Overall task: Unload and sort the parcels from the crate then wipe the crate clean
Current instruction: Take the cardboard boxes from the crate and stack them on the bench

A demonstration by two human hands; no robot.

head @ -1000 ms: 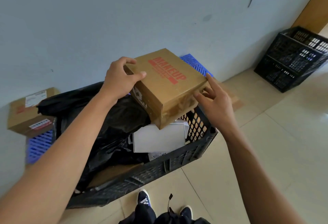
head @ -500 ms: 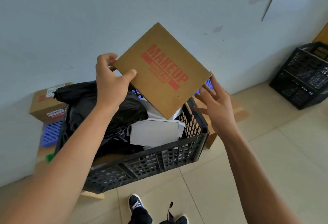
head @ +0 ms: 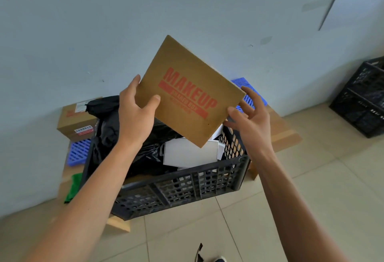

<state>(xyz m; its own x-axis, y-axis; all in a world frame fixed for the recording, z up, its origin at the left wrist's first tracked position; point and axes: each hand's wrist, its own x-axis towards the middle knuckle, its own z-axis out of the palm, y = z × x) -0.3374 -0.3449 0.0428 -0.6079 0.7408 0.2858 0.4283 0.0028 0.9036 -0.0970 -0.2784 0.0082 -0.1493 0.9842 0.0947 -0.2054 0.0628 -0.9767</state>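
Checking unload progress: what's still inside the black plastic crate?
Inside the black plastic crate: a crumpled black plastic bag, a flat white box, another white item beneath. Lower layers are covered. The brown MAKEUP cardboard box is held above it.

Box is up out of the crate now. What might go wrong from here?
The left hand alone pinches a corner of the tilted MAKEUP box; the right hand only touches its edge with spread fingers, so the box might slip and fall onto the white box in the crate.
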